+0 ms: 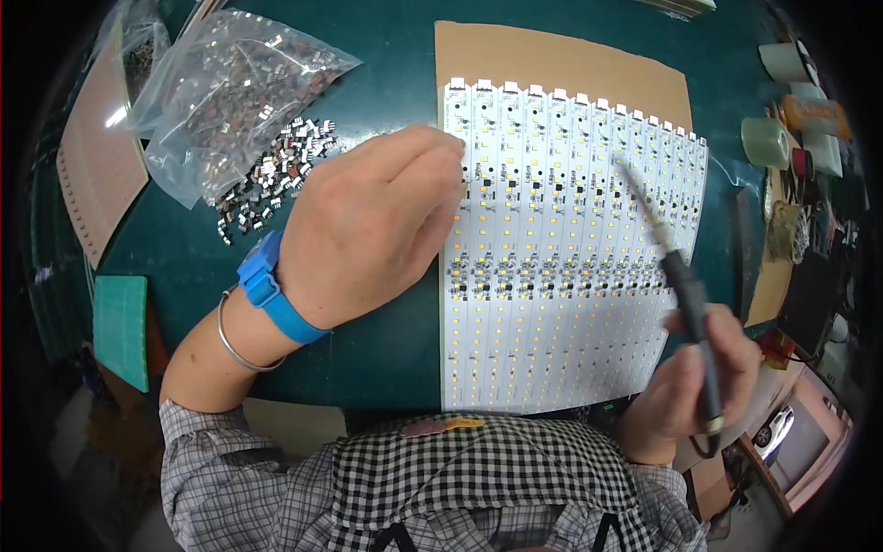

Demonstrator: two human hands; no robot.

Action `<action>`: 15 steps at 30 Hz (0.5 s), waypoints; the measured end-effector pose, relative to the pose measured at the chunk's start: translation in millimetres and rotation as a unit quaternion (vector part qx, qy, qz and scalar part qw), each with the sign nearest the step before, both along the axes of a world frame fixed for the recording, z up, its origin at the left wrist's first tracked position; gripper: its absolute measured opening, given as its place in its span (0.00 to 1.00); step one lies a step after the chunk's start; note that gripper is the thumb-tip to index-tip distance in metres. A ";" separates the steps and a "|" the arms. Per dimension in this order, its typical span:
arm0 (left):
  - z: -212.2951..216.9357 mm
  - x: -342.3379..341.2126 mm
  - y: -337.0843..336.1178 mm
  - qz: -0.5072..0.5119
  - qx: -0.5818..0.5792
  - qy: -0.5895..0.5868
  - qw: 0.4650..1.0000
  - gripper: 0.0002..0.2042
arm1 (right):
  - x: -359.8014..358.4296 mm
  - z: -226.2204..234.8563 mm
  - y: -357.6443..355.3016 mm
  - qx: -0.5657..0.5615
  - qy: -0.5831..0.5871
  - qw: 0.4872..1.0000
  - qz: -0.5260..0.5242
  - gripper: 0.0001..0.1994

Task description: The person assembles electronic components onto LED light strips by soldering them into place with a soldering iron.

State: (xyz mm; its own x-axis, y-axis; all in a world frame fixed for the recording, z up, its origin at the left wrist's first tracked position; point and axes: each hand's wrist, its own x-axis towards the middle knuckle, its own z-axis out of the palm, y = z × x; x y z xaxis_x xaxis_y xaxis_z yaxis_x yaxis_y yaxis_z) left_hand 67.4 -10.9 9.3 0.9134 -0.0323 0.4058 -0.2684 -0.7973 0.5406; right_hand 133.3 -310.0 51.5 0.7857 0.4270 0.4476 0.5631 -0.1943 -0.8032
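A white panel of LED circuit strips [561, 322] lies on a piece of brown cardboard [561, 55], with a row of small white connectors along its far edge. My left hand [372, 216] is closed above the panel's left edge, its fingertips pressed together. Whatever they pinch, if anything, is hidden by the hand. In my right hand [690, 386] is a soldering iron [682, 285] with a black handle, gripped near its cord end. The iron's metal tip points up and left, over the far middle of the panel.
Beyond my left hand, small white connectors [276, 179] lie heaped beside a clear plastic bag [248, 87] of similar parts. A green block [120, 331] and a pinkish perforated sheet [103, 166] are at the left. Tape rolls [765, 143] and tools crowd the right edge.
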 end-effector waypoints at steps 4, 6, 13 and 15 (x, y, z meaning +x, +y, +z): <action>5.7 3.5 -4.6 -0.011 -0.010 0.005 1.000 0.09 | 25.0 4.1 -47.1 0.022 -0.057 0.978 -0.197 0.13; 7.5 7.8 -6.9 -0.007 -0.016 0.008 1.000 0.09 | 41.4 7.2 -74.4 0.033 -0.076 0.961 -0.265 0.12; 15.9 -5.7 -4.6 0.032 -0.022 0.084 0.996 0.08 | 88.4 -13.3 -115.8 -0.024 -0.201 0.879 -0.432 0.12; 19.5 -3.9 -6.1 0.024 -0.018 0.069 0.997 0.08 | 100.5 -34.7 -128.5 -0.081 -0.233 0.854 -0.457 0.15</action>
State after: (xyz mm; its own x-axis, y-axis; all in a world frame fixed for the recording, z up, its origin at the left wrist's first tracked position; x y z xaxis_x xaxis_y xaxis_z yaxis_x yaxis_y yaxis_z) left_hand 63.6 -17.1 28.8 0.9608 0.0250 0.2762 -0.1515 -0.7869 0.5982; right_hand 233.8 -438.6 16.8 0.5762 -0.1844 0.7962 0.3675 -0.8117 -0.4539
